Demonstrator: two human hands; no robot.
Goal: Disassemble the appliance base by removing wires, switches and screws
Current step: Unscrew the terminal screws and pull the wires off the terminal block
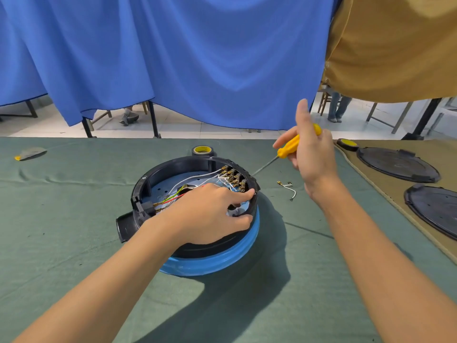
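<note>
Head view: the base (148, 180), a black ring on a blue band, sits in the middle of the desk (74, 219), open side up. The left hand (212, 214) covers its near right part and hides much of the inside. The thumb lies on the outer wall, the forefinger reaches to the rim, and the other fingers curl inward out of sight, so the hand grips the rim. A row of switches (235, 178) lines the far right wall. White, red and green-yellow wires (178, 194) run across the floor of the base and under the hand.

The right hand (311, 149), raised toward the far right, holds a screwdriver (290, 144). Its fingers curl round the yellow handle, with one finger straight up. The thin shaft slants down toward the rim by the switches; whether the tip touches cannot be told.

A short loose wire (288, 188) lies just right of the base. A tape roll (202, 150) stands behind the base near the far edge. Toward the right edge a tan mat (371, 184) carries another roll (348, 144) and two black lids (398, 164), the nearer one cut off. A blue curtain (173, 58) hangs beyond the desk.
</note>
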